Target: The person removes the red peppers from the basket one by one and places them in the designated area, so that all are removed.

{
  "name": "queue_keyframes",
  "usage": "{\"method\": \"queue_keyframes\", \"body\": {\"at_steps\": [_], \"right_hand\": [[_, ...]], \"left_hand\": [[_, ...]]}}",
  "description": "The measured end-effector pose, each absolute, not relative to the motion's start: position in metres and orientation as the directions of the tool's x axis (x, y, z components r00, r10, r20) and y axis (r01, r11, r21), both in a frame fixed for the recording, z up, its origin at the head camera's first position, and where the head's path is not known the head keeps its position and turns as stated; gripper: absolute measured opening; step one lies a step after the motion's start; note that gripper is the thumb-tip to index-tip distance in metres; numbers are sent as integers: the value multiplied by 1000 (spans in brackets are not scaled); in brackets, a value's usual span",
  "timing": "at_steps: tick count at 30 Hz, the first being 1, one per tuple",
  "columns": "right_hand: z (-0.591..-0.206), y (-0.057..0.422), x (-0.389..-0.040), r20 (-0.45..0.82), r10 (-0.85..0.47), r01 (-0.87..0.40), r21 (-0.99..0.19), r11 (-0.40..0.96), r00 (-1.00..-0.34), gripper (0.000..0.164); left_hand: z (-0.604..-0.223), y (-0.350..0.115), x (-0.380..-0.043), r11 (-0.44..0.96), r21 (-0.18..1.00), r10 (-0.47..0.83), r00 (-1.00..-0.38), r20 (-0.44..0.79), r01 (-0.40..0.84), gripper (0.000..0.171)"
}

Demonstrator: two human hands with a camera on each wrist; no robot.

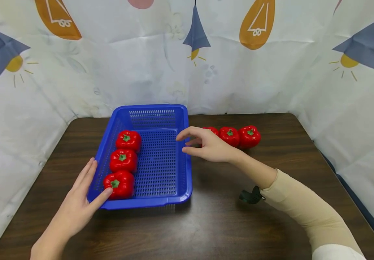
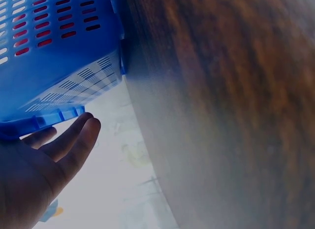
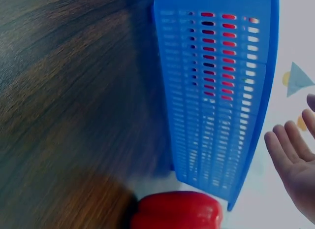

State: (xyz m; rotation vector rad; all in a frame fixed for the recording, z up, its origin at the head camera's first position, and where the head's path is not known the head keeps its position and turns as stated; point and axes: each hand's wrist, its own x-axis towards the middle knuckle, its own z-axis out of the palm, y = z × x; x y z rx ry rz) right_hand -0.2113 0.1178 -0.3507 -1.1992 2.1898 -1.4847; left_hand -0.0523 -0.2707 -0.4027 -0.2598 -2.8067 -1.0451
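A blue plastic basket (image 1: 161,201) sits on the table. Along its left side, three red bell peppers (image 1: 123,160) with green stems stand in a row. My left hand (image 1: 79,202) rests at the left front rim, fingers straight outside the wall and thumb reaching over toward the nearest pepper. Above the right rim hovers my right hand (image 1: 211,144), its fingers slightly bent with nothing between them. Beyond its wrist, more red bell peppers (image 1: 249,137) lie in a row on the table; the leftmost is partly hidden. The right wrist view shows one pepper (image 3: 177,212) beside the basket.
The brown wooden table (image 1: 206,231) ends at a white printed cloth (image 1: 141,76) behind and at both sides. A small black device (image 1: 251,195) shows at the right sleeve cuff (image 1: 278,187).
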Motion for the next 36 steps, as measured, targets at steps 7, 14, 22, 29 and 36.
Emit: {"method": "queue_keyframes", "body": {"at_steps": [7,14,22,29,36], "right_hand": [[-351,106,-210,215,-763,-482,-865,142,-610,27],[-353,98,-209,176,-780,-462,-872,160,-601,27],[-356,67,-211,202,-816,-499,-859,119,-541,30],[-360,41,-205,184,-850,-505,-857,108,-494,34],[-363,27,-202,167,-865,-498,-861,106,-473,37]], "left_hand": [[-404,-271,-52,741,637,112,-975,191,210,91],[-402,-271,-54,748,635,113,-979,167,195,91],[-403,-273,-51,739,641,106,-976,189,205,90],[-405,-272,-52,740,641,102,-976,194,205,90],[-406,-271,-53,733,646,106,-974,199,212,91]]}}
